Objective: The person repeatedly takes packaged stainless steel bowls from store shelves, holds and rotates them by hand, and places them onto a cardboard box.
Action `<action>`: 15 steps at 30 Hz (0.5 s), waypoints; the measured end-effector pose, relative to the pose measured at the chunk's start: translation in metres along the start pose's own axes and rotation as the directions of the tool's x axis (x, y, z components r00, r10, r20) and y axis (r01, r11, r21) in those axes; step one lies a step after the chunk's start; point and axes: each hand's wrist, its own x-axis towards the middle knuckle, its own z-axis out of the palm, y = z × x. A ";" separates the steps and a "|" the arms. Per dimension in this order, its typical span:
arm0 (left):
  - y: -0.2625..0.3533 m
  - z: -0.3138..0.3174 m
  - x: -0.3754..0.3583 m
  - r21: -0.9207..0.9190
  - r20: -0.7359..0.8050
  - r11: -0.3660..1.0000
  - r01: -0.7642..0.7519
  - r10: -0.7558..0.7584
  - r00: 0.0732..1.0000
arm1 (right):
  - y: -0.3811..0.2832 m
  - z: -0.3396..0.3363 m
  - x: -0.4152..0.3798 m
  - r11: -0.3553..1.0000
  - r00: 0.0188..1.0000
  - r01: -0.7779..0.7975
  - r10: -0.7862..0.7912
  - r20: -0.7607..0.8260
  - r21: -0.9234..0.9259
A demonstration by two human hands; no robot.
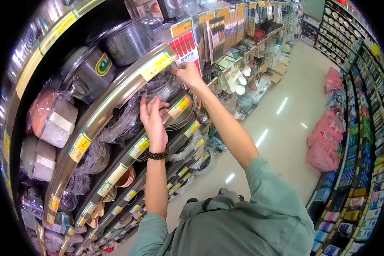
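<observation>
I stand in a shop aisle facing shelves of cookware. My left hand (152, 119), with a dark bead bracelet at the wrist, reaches into a shelf among plastic-wrapped glass lids (160, 87), fingers spread on the wrapping. My right hand (187, 73) is stretched further along the same shelf, its fingers at the shelf's edge just under a hanging pack of red-handled utensils (183, 48). Whether either hand grips anything is hidden by the wrapping and the shelf rail.
Steel pots (128, 38) stand on the shelf above. Yellow price tags (138, 147) line the shelf edges. More hanging kitchen tools (226, 30) run down the aisle. Pink packs (324, 141) and stacked goods fill the right-hand shelves. A shiny floor (281, 115) runs between.
</observation>
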 end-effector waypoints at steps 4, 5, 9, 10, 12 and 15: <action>0.001 0.007 0.002 0.057 -0.018 0.997 -0.058 0.059 0.998 | -0.004 -0.004 0.013 0.996 0.997 -0.037 0.032 0.066 0.080; 0.001 0.009 0.005 0.028 -0.034 0.998 -0.060 0.061 0.998 | -0.002 0.000 0.019 0.995 0.998 -0.044 0.039 0.052 0.089; 0.002 0.013 0.014 -0.183 -0.083 0.980 0.079 -0.096 0.992 | 0.001 0.007 0.032 0.982 0.987 -0.127 0.111 0.118 0.142; 0.002 0.014 0.016 -0.159 -0.101 0.984 0.075 -0.092 0.991 | -0.009 0.001 0.024 0.970 0.986 -0.129 0.105 0.126 0.205; 0.001 0.017 0.019 -0.118 -0.125 0.992 0.052 -0.067 0.990 | -0.024 -0.001 0.016 0.944 0.988 -0.096 0.052 0.144 0.316; 0.002 0.021 0.018 -0.118 -0.133 0.993 -0.029 0.013 0.991 | -0.028 -0.003 0.010 0.960 0.994 -0.057 0.029 0.106 0.273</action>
